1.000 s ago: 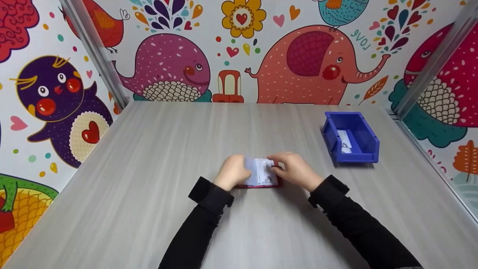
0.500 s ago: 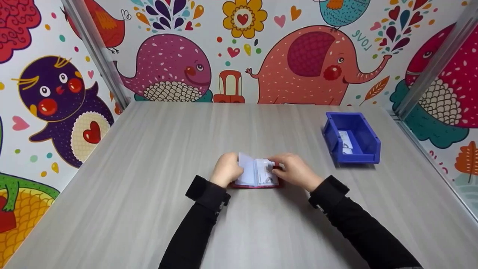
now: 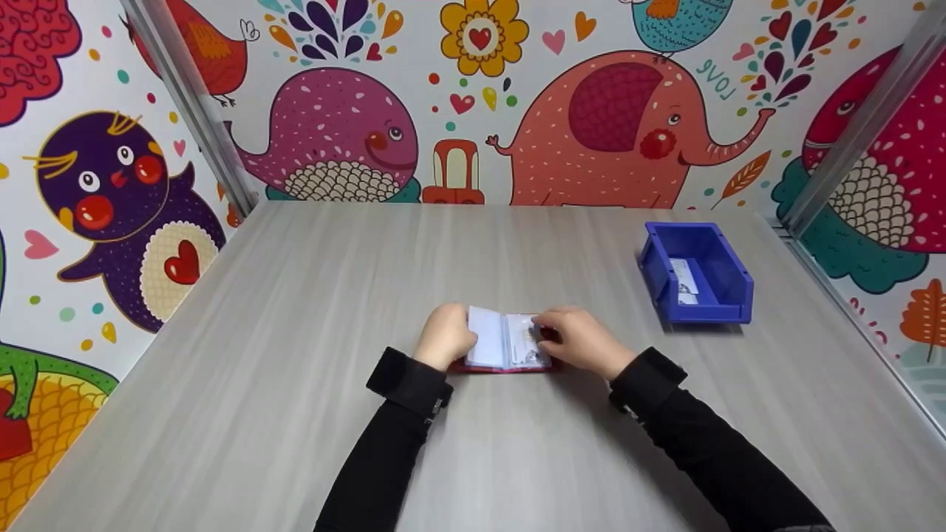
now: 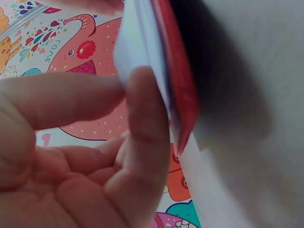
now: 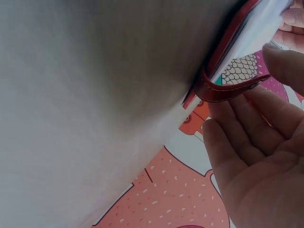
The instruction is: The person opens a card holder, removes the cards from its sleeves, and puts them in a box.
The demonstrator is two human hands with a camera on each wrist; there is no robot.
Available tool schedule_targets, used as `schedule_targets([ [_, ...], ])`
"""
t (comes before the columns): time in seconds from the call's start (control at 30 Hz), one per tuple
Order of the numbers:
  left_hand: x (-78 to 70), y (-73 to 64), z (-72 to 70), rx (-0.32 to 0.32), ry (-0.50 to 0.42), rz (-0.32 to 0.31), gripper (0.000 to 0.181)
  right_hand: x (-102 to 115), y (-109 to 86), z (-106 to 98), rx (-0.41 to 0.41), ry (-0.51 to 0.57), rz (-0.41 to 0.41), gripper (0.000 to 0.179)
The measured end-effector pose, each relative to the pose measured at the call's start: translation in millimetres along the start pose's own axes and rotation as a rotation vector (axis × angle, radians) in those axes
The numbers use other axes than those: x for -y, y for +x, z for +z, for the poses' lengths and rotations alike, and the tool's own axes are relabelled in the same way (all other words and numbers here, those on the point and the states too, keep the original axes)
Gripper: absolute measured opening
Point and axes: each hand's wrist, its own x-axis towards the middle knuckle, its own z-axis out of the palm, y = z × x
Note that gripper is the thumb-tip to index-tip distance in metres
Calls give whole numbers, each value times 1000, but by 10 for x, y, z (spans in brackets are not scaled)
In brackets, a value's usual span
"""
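Observation:
A small red card holder (image 3: 505, 349) lies spread open near the middle of the table, with clear sleeves inside. My left hand (image 3: 446, 336) is at its left side; in the left wrist view, thumb and finger pinch the edge of the pale sleeves (image 4: 137, 42) above the red cover (image 4: 178, 80). On the right page a white printed card (image 3: 523, 341) shows. My right hand (image 3: 584, 340) is at the right edge, thumb and fingers around the red snap strap (image 5: 221, 92), which stands out from the cover in the right wrist view.
A blue plastic bin (image 3: 698, 273) with white printed cards (image 3: 686, 277) inside stands at the right back of the pale wood-grain table (image 3: 355, 295). Walls with cartoon animals (image 3: 606, 133) close off the back and both sides.
My left hand has moved a little left, laying sleeves over to the left, so the holder's left page shows more fully. The right hand has stayed near the strap, shifting only slightly.

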Motion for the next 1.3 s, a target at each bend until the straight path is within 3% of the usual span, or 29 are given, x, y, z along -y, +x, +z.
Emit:
schedule_targets([
  [0.6, 30, -2, 20, 2, 14, -1, 13, 11, 6, 19, 42, -63, -9, 35],
  [0.87, 28, -17, 34, 1, 7, -21, 16, 36, 14, 19, 46, -89, -38, 29],
  [1.3, 20, -20, 74, -21, 70, -26, 12, 60, 29, 4, 74, -112, -66, 16],
])
